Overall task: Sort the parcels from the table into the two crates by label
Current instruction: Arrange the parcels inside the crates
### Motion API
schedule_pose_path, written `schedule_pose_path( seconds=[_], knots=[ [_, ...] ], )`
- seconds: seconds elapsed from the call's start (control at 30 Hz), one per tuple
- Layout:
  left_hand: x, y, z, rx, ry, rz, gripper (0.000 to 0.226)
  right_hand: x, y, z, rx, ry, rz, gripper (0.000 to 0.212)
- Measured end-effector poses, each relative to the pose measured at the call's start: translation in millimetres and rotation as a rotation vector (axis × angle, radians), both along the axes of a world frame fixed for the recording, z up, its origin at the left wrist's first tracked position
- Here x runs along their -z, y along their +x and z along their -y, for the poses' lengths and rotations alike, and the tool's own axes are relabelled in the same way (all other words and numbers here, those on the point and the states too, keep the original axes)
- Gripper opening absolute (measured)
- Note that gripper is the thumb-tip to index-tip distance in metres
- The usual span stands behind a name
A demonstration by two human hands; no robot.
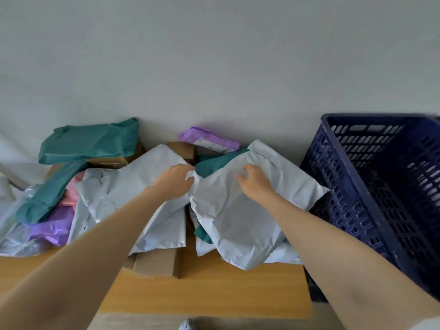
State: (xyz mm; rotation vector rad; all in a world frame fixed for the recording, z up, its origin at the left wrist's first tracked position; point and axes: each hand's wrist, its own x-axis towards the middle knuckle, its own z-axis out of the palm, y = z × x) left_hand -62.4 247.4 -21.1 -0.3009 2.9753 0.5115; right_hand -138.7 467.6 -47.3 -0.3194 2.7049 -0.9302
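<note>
Teal mailer (pixel 88 144) tops heap at far left. Left hand (pixel 177 178) pinches left edge of white poly mailer (pixel 233 215). Right hand (pixel 256 181), fingers curled, grips its top face. Mailer flat on pile at right end of table (pixel 214 289), long axis toward wall. Blue crate (pixel 381 186) just beside.

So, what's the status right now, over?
Left hand pinches edge of white parcel, right hand grips its top. Parcel lies on the pile. Blue crate alongside, path clear.

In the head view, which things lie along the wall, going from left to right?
Green parcel → brown box → purple parcel → blue crate.
</note>
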Motion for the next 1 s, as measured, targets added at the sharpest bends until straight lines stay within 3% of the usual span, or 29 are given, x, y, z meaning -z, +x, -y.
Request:
schedule_pose_path(
  seconds=[0.3,0.57,0.77,1.0],
  knots=[
    [19.0,-12.7,37.4,0.192,0.057,-0.023,0.041,0.2,11.8,67.9,0.251,0.169,-0.06,0.065],
    [39.7,-24.0,54.9,0.28,0.148,-0.071,0.045,9.3,6.5,105.3,0.417,0.261,0.045,0.08],
    [48.8,-31.8,64.7,0.287,0.165,-0.055,0.044,9.8,1.2,117.0,0.517,0.254,0.15,0.104],
    [37.2,-42.5,50.4,0.336,0.168,-0.067,0.044,7.3,0.3,107.2,0.562,0.14,0.186,0.075]
  ],
)
